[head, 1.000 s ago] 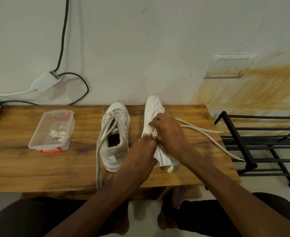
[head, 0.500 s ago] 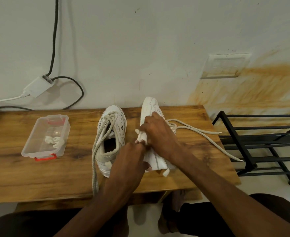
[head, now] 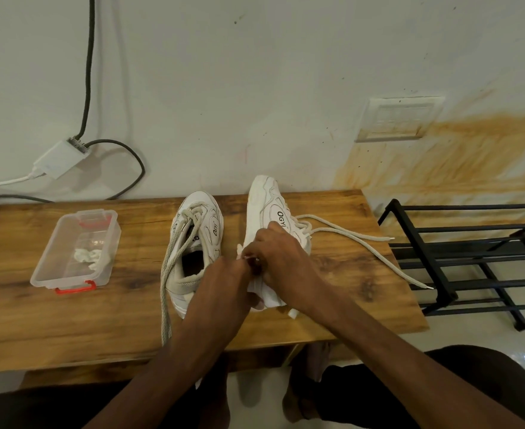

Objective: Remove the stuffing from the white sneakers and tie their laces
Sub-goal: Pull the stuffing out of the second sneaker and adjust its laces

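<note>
Two white sneakers stand on the wooden table (head: 69,320). The left sneaker (head: 207,224) sits upright, its opening dark, its loose laces (head: 166,283) hanging over the table's front edge. The right sneaker (head: 266,205) lies tipped on its side with the logo facing up. My right hand (head: 286,264) presses over its middle. Gripping its heel end from the left is my left hand (head: 228,283). A small white scrap (head: 239,249) pokes out between my fingertips; I cannot tell whether it is stuffing. This shoe's untied laces (head: 363,239) trail right.
A clear plastic box (head: 47,274) with red clips sits at the table's left and holds white paper wads (head: 89,255). A black metal rack (head: 471,258) stands right of the table. A white adapter (head: 58,159) with cables hangs on the wall.
The right sneaker has been rolled further onto its side, so its logo now shows. Both hands have closed tighter together on it. The left sneaker has not moved.
</note>
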### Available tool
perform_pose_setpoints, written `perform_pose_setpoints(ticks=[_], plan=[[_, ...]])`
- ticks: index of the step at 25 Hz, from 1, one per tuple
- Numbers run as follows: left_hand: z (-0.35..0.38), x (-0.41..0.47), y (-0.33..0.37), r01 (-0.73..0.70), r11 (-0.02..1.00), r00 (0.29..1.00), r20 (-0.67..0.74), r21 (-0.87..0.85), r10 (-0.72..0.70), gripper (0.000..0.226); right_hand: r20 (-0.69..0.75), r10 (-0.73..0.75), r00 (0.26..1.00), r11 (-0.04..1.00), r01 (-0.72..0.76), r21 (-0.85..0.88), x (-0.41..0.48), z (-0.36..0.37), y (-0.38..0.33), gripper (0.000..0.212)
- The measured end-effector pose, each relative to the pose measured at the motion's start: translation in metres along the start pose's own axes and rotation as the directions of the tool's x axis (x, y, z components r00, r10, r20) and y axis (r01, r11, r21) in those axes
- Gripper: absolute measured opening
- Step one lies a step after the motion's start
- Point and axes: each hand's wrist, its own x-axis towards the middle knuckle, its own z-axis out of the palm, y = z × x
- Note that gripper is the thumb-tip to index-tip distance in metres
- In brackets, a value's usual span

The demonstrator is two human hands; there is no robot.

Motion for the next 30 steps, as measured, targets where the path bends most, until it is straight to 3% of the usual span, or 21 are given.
perform_pose_setpoints(ticks=[2, 5, 7, 11, 15, 18, 20, 23, 24, 27, 28, 30], plan=[[0.004, 0.001, -0.002, -0.014, 1.0, 1.0, -0.028, -0.011, 0.013, 0.053, -0.056, -0.005, 0.998, 1.0, 0.007, 0.028, -0.009, -0.005, 0.008, 0.033], [0.01, 0.004, 0.0, -0.005, 1.0, 1.0, -0.015, -0.01, 0.005, 0.063, -0.306, 0.203, 0.93, 0.976, -0.168, 0.138, 0.003, 0.002, 0.039, 0.03], [0.011, 0.005, -0.001, 0.0, 1.0, 1.0, -0.018, -0.002, 0.0, 0.064, -0.368, 0.344, 0.864, 0.938, -0.302, 0.17, 0.0, 0.011, 0.037, 0.032], [0.01, 0.004, -0.006, 0.016, 0.996, 0.997, -0.072, -0.09, -0.023, 0.065, -0.289, 0.24, 0.927, 0.97, -0.239, 0.042, -0.032, 0.022, 0.02, 0.043], [0.004, 0.004, -0.008, 0.017, 0.991, 0.999, -0.033, -0.134, -0.022, 0.072, -0.382, 0.381, 0.842, 0.924, -0.363, 0.122, -0.009, 0.01, 0.048, 0.029], [-0.001, 0.004, -0.011, 0.012, 0.981, 0.999, -0.027, -0.193, -0.017, 0.071, -0.326, 0.38, 0.865, 0.924, -0.369, 0.099, -0.033, 0.017, 0.022, 0.036], [0.0, 0.002, -0.01, -0.004, 0.978, 0.997, -0.075, -0.209, -0.012, 0.075, -0.306, 0.298, 0.904, 0.954, -0.289, 0.075, -0.062, 0.019, -0.01, 0.044], [0.002, 0.0, -0.008, -0.05, 0.986, 0.991, -0.127, -0.159, 0.029, 0.081, -0.263, 0.1, 0.96, 0.994, -0.108, -0.016, -0.069, 0.018, -0.018, 0.041], [0.002, -0.001, -0.007, -0.063, 0.988, 0.99, -0.137, -0.141, 0.044, 0.084, -0.266, 0.101, 0.959, 0.994, -0.11, -0.017, -0.061, 0.018, -0.01, 0.04], [0.004, 0.001, -0.005, -0.105, 0.991, 0.983, -0.156, -0.078, 0.092, 0.091, -0.296, 0.323, 0.899, 0.946, -0.307, 0.099, -0.042, 0.018, 0.002, 0.039], [0.005, 0.002, -0.004, -0.118, 0.992, 0.981, -0.159, -0.04, 0.111, 0.092, -0.27, 0.328, 0.905, 0.945, -0.311, 0.105, -0.045, 0.021, -0.003, 0.037], [0.005, 0.005, -0.005, -0.126, 0.99, 0.978, -0.161, 0.062, 0.135, 0.092, -0.219, 0.192, 0.957, 0.981, -0.179, 0.075, -0.061, 0.028, -0.019, 0.035]])
